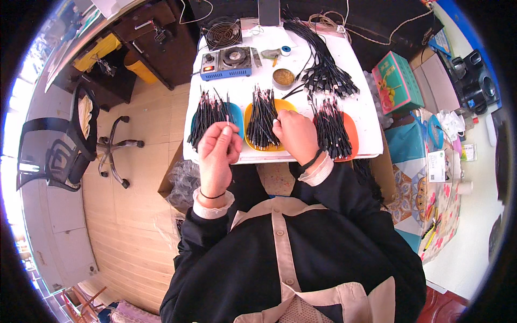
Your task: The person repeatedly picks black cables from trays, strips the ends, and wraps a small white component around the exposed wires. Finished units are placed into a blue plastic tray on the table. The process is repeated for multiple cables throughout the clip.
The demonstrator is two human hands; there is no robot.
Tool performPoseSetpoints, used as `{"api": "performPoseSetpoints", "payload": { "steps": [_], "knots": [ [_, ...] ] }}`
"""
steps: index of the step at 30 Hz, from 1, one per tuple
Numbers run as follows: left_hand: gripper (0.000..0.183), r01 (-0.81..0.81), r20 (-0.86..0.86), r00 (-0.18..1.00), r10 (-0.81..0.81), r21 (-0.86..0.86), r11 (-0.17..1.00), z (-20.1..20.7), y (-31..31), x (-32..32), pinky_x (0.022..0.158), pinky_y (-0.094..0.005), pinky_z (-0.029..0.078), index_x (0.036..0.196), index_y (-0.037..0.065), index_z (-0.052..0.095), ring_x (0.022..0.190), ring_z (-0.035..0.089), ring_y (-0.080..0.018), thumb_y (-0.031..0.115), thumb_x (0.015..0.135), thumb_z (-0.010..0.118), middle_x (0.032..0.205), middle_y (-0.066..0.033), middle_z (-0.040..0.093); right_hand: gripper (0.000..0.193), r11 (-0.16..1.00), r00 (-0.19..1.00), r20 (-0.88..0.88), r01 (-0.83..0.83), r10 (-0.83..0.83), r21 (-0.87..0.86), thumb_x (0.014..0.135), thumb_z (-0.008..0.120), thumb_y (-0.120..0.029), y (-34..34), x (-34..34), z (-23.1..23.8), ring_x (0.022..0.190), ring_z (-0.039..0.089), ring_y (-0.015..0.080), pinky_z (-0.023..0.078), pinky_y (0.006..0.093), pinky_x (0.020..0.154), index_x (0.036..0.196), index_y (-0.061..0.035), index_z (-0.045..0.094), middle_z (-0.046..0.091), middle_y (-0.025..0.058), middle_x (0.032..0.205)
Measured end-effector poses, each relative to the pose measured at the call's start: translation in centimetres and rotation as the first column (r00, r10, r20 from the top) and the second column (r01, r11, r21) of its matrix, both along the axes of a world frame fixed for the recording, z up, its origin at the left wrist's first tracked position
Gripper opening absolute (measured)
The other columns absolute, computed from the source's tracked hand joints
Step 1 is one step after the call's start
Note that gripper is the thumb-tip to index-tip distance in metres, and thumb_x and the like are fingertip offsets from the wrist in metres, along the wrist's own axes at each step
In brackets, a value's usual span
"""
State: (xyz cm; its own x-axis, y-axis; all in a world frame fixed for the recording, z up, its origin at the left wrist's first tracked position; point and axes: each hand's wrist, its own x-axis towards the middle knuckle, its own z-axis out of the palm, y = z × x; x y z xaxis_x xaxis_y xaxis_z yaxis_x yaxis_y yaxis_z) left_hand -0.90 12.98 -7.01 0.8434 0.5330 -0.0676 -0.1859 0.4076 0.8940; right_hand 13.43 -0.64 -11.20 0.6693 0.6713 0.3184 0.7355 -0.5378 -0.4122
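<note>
My left hand (216, 157) is closed in a pinch at the front of the blue tray (238, 121). A thin black cable (227, 107) with a pale tip stands up from between its thumb and finger. My right hand (297, 135) is closed over the right side of the yellow tray (285, 104); what its fingertips hold, if anything, is hidden. Bundles of short black cables lie in the blue tray, the yellow tray and the orange tray (353, 134). Their pinkish wire ends point away from me.
Behind the trays stand a blue solder pot (226, 63) with a lit switch, a round tin (283, 78) of amber material and a solder spool (285, 50). A large cable bundle (328, 75) lies at the back right. An office chair (64, 140) stands left, a green box (396, 83) right.
</note>
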Motion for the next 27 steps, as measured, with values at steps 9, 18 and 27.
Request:
{"api": "performPoseSetpoints", "payload": {
  "steps": [9, 18, 27],
  "knots": [
    [0.018, 0.004, 0.057, 0.998, -0.003, -0.016, 1.000, -0.1, -2.7, 1.5, 0.045, -0.0187, 0.028, 0.098, 0.001, 0.056, 0.049, 0.035, -0.0049, 0.014, 0.101, 0.043, 0.079, -0.0107, 0.065, 0.012, 0.901, 0.822, -0.552, 0.125, 0.141, 0.416, 0.085, 0.065, -0.010, -4.0, -3.4, 4.1, 0.062, 0.063, 0.0130, 0.048, 0.0261, 0.058, 0.086, 0.0016, 0.061, 0.065, 0.0079, 0.070],
    [0.019, 0.157, 0.250, 0.966, -0.067, -0.360, 0.919, 2.0, -5.7, 1.8, 0.088, -0.0396, 0.055, 0.107, -0.003, 0.059, 0.100, 0.066, -0.0302, 0.010, 0.098, 0.048, 0.107, -0.0190, 0.065, 0.012, 0.892, 0.761, -0.591, 0.037, 0.267, 0.451, 0.083, 0.069, -0.008, -7.7, -7.2, 5.3, 0.058, 0.054, 0.0055, 0.044, 0.0210, 0.053, 0.087, -0.0008, 0.060, 0.059, 0.0013, 0.073],
    [0.014, 0.251, 0.194, 0.960, -0.201, -0.288, 0.924, 2.3, -7.0, 1.4, 0.055, -0.0203, 0.039, 0.099, -0.003, 0.064, 0.060, 0.050, -0.0096, 0.008, 0.095, 0.055, 0.081, -0.0069, 0.064, 0.016, 0.863, 0.629, -0.679, 0.023, 0.380, 0.504, 0.092, 0.063, -0.012, -8.7, -4.6, 6.6, 0.082, 0.058, 0.0057, 0.048, 0.0218, 0.073, 0.097, 0.0009, 0.057, 0.061, 0.0013, 0.091]
  ]
}}
